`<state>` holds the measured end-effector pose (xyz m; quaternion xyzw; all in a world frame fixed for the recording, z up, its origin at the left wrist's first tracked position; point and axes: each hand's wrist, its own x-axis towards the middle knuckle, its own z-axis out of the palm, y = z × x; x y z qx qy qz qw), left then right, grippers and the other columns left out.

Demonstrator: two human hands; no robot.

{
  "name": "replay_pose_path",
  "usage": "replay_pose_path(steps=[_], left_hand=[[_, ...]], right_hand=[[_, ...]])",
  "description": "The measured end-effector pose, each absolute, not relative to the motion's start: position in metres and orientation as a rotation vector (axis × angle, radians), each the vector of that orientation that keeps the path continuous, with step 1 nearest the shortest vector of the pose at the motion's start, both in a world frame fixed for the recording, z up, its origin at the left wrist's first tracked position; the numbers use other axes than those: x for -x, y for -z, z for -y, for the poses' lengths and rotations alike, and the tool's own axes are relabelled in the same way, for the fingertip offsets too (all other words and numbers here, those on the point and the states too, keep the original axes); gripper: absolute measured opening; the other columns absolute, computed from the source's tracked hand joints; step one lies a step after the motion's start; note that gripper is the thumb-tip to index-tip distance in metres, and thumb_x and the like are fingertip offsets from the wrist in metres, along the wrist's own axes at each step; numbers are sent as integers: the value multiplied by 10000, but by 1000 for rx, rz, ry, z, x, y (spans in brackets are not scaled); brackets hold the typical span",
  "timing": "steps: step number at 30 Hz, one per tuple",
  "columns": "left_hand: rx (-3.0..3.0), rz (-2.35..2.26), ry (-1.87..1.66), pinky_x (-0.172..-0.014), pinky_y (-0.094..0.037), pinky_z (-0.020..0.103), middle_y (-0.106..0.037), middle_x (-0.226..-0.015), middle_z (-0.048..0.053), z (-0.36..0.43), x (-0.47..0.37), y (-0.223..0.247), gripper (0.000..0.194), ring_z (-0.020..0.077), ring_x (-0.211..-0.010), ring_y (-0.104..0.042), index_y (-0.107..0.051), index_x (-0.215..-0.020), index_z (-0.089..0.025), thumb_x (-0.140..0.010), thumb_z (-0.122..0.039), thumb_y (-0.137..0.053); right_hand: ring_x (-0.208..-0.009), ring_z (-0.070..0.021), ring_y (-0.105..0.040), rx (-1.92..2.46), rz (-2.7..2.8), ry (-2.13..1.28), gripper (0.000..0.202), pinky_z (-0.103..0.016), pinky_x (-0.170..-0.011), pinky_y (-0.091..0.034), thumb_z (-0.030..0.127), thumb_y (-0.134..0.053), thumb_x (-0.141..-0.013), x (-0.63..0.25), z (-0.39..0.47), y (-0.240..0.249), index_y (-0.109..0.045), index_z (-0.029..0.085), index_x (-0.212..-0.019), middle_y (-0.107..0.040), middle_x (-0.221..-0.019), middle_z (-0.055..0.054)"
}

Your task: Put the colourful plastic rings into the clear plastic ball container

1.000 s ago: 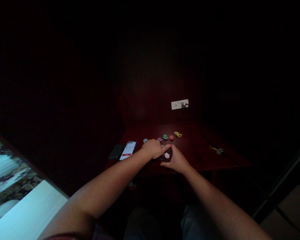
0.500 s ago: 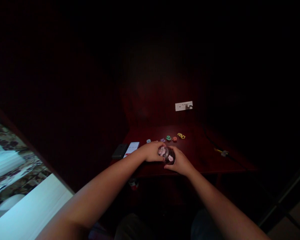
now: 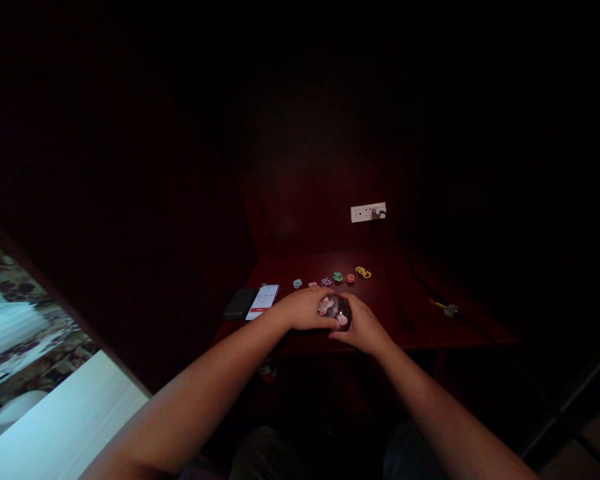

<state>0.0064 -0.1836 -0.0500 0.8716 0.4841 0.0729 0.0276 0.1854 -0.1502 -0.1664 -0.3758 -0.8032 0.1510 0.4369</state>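
A small clear jar with pinkish patches lies tilted between my two hands, just above the front part of the dark red table. My left hand is closed round its left end, where a pinkish lid or top shows. My right hand grips the right side, thumb underneath. Behind the hands is a row of small coloured bands in little heaps: light blue, pink, purple, green, orange and yellow.
Left of the hands lie a phone with a lit screen and a black case-like object. A white socket with a plug is on the back wall. At right runs a dark cable with a yellow piece.
My left fingers have shifted round the jar's left end, and the thumb now reaches farther right. The pink heap shows more clearly. My right hand has hardly moved.
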Motion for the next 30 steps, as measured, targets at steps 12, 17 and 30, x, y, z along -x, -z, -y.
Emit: replay_pose_path(steps=[12,17,30], left_hand=[[-2642,-1738,-287,-789,-475,311,-651,-1039,76,193,-3,58,581,251,-918,-635,-556,-1123,-219,-652,-551,-639],[-2577,-1907,-290,-706,-472,310,-681,-881,84,194,-4,62,591,251,-790,-654,-603,-1035,-192,-656,-645,-579],[-2807,-1539,-298,-908,-455,356,-609,-1166,102,191,-8,57,595,265,-1077,-579,-522,-1226,-201,-732,-523,-595]], right_hand=[[-1134,-286,-526,902,2068,-359,913,-448,-976,-400,357,-852,-486,-186,150,166,-414,213,-1273,-539,-1235,-116],[-1135,-285,-524,894,2078,-354,919,-445,-973,-402,356,-852,-486,-185,151,165,-408,218,-1278,-541,-1236,-110],[-1126,-274,-528,884,2035,-358,856,-437,-978,-405,343,-831,-527,-187,151,167,-417,210,-1265,-545,-1220,-110]])
